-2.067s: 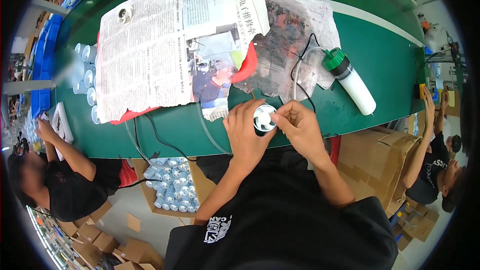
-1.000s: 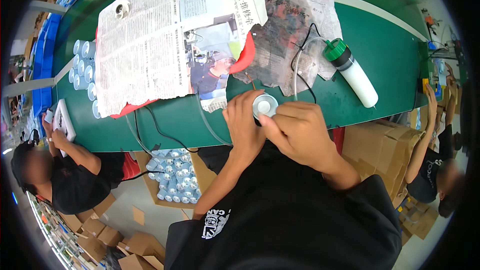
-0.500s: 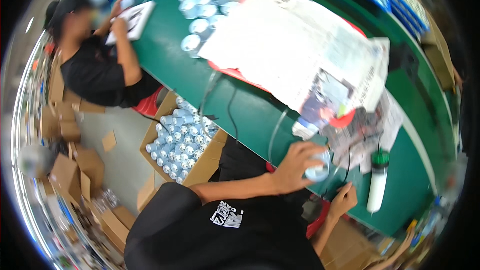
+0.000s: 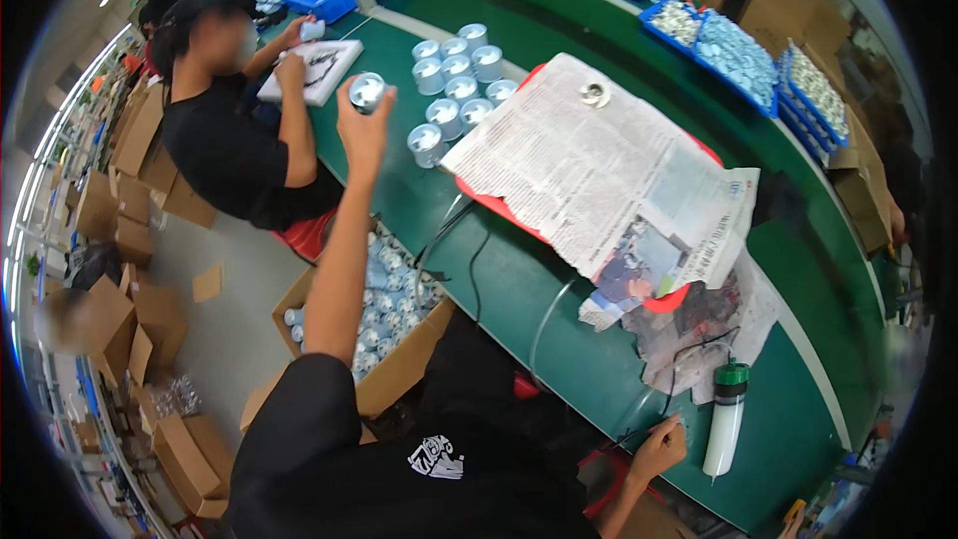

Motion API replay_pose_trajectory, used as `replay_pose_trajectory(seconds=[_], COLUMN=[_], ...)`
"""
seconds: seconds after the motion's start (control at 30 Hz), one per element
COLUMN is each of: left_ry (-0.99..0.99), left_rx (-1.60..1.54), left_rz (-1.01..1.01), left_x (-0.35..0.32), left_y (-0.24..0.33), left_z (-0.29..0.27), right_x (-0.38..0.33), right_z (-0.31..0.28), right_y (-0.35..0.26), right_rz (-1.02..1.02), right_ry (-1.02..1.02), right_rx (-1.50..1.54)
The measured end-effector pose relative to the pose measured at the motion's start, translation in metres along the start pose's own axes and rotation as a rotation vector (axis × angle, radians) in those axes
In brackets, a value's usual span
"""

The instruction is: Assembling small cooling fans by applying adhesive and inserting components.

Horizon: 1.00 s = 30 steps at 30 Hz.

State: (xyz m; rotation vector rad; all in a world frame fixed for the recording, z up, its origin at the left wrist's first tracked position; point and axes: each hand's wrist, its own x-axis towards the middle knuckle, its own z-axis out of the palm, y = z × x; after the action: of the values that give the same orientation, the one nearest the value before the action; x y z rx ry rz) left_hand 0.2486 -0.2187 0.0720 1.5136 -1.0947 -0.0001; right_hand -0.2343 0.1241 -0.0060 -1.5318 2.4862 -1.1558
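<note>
My left hand (image 4: pixel 362 135), at the end of a stretched arm, grips a small light-blue cup-shaped part (image 4: pixel 367 91) with a white piece inside. It is over the table's near edge, left of a cluster of similar cup-shaped parts (image 4: pixel 444 115) on the green tabletop. My right hand (image 4: pixel 661 449) is closed near the table's front edge; whatever its fingers hold, if anything, is hidden. To its right lies a clear syringe-like tube (image 4: pixel 722 437) of white material with a green cap (image 4: pixel 731 373). A thin dark hose runs from the cap area toward the hand.
Newspaper (image 4: pixel 599 160) covers a red tray, with a small ring-shaped part (image 4: pixel 595 94) on it. Below the near edge stands a cardboard box (image 4: pixel 399 364) full of blue parts. A co-worker (image 4: pixel 235 110) sits at left beside a white board (image 4: pixel 317 72). Blue trays (image 4: pixel 733 60) line the back.
My left hand has swung from beside the right hand to the far left, carrying the cup-shaped part. My right hand remains near the syringe-like tube. The view has shifted.
</note>
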Motion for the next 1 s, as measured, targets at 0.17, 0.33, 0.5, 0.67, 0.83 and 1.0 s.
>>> replay_pose_trajectory(seconds=[0.17,0.33,0.5,0.67,0.83,1.0], left_ry=[-0.153,-0.145,-0.025,-0.286,-0.508,-0.701], left_rx=[0.415,0.500,0.265,-0.347,-0.558,-0.567], left_rz=[-0.155,-0.111,0.305,0.140,-0.252,-0.198], left_x=[0.064,0.064,0.019,-0.133,-0.258,-0.285], left_y=[-0.116,-0.151,-0.108,0.030,0.110,0.113], left_z=[0.041,0.059,0.024,-0.028,-0.040,-0.028], right_x=[-0.008,-0.005,0.005,0.011,0.007,0.001], right_z=[0.003,0.000,-0.002,-0.004,-0.006,-0.004], right_y=[0.006,0.002,0.001,-0.004,-0.004,-0.007], right_rz=[-0.012,0.018,-0.015,0.014,-0.029,-0.036], right_ry=[-0.020,0.028,0.039,0.091,0.069,0.090], right_rx=[0.060,0.063,0.023,0.015,0.001,0.037])
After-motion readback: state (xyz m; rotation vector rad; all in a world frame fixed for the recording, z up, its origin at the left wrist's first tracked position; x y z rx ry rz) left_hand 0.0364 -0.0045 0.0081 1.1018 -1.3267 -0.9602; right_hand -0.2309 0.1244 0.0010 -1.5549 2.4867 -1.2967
